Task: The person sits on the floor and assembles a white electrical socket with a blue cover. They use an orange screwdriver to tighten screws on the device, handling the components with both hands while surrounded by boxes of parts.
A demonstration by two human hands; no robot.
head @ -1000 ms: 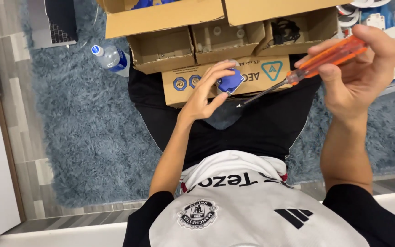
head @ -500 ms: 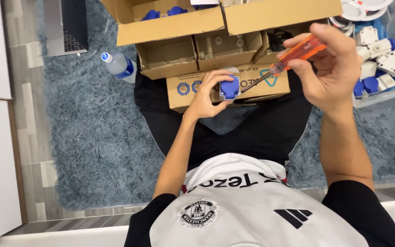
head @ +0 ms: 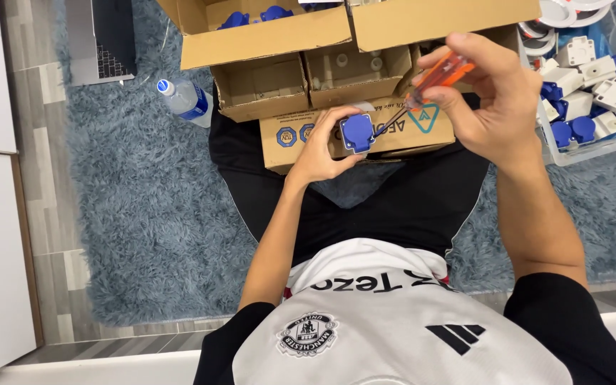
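Head view, looking down at a seated person. A small blue plastic socket cover with a square face [head: 358, 133] is gripped in the left hand [head: 320, 153], the fingers curled around its sides and the thumb below it; the piece is held above the lap, just in front of the lowest cardboard box [head: 401, 135]. A screwdriver with a translucent orange handle and a thin dark metal shaft [head: 442, 76] is held in the right hand [head: 497, 107], the handle pinched between thumb and fingertips. The shaft is slanted down and to the left, and its tip is seen at the upper right edge of the blue cover; whether it sits in a screw cannot be told.

Several open brown cardboard boxes [head: 265, 43] are stacked beyond the hands, with more blue parts [head: 251, 17] visible in the uppermost one. A clear plastic tray [head: 593, 146] filled with white and blue plastic socket parts [head: 586, 100] is placed to the right, near the right hand. A clear plastic water bottle with a blue label [head: 185, 100] is laid on its side on the shaggy grey-blue rug [head: 137, 214], just left of the boxes. Part of a grey laptop [head: 101, 36] is shown at the upper left, well apart from the hands.
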